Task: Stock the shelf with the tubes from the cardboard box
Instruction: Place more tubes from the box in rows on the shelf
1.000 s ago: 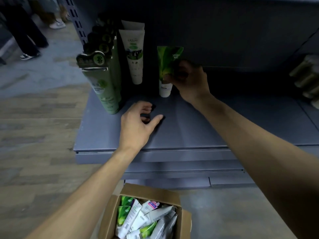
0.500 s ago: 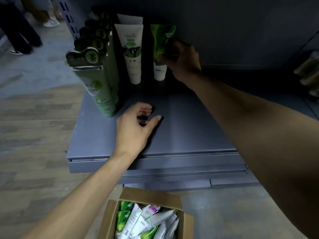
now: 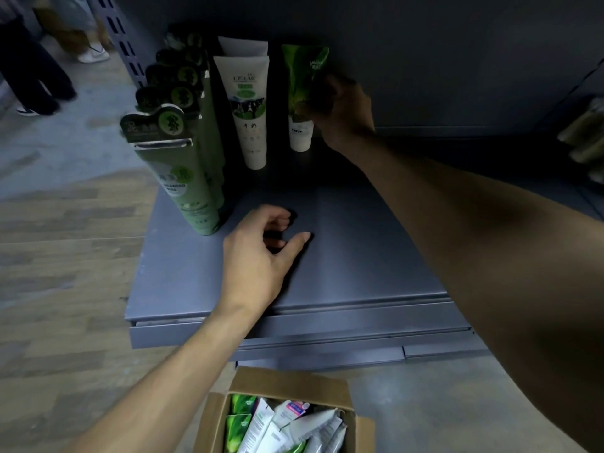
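Observation:
A green tube with a white cap (image 3: pixel 302 93) stands cap-down at the back of the grey shelf (image 3: pixel 359 256), and my right hand (image 3: pixel 340 112) grips it from the right side. Just left of it stand two white tubes (image 3: pixel 248 109), one behind the other. My left hand (image 3: pixel 261 256) hovers low over the shelf's front part, fingers loosely curled and holding nothing. On the floor below, the open cardboard box (image 3: pixel 281 416) holds several green and white tubes.
A row of several tall green cartons (image 3: pixel 183 158) fills the shelf's left edge. A perforated upright (image 3: pixel 121 31) rises behind them. People's legs and shoes (image 3: pixel 36 76) stand on the floor at the far left. More products (image 3: pixel 585 138) show dimly at the right.
My right hand has carried the green tube deeper into the shelf, to beside the white tubes. The left hand has stayed in place above the shelf.

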The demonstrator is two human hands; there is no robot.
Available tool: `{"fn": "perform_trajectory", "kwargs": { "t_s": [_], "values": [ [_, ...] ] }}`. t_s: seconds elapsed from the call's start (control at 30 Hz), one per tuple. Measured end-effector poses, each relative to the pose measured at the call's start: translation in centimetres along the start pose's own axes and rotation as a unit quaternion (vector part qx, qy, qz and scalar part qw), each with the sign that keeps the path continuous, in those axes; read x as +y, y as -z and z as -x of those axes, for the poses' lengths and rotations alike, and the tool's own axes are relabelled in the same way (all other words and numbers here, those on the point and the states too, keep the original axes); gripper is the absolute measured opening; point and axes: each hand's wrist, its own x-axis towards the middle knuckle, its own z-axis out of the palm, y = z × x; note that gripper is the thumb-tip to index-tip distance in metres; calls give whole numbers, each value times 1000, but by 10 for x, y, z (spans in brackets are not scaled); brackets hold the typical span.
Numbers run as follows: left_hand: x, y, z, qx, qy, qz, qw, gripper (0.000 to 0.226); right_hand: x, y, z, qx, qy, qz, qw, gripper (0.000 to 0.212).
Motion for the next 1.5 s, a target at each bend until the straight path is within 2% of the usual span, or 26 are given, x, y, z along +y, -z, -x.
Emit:
{"fn": "perform_trajectory", "kwargs": {
  "t_s": [0.13,0.3,0.57,0.83,1.0,1.17,1.3,1.4,1.5],
  "values": [
    [0,0,0,-5,-4,-6,1000,29,-4,3,0,18,2,23,1000,45],
    [-1,0,1,-7,-8,-11,1000,31,-4,4,2,28,15,35,999,37],
    [-2,-1,0,-3,-15,-21,1000,32,-7,6,4,16,-8,30,999,40],
    [1,0,1,-6,-17,-25,1000,32,-18,11,21,17,-52,18,998,57],
    [-3,0,1,-9,-21,-35,999,33,-27,33,45,-35,-66,59,995,65],
    [1,3,3,-14,-17,-51,998,37,-41,59,92,-142,-56,117,981,64],
    [12,14,9,-67,4,-66,996,48,-59,77,134,-207,-36,163,964,61],
    [21,25,22,-126,-16,-117,985,53,-73,85,155,-209,-27,178,961,59],
    [29,42,40,-144,-50,-154,976,50,-80,86,171,-186,-30,167,968,55]
  ]
}}
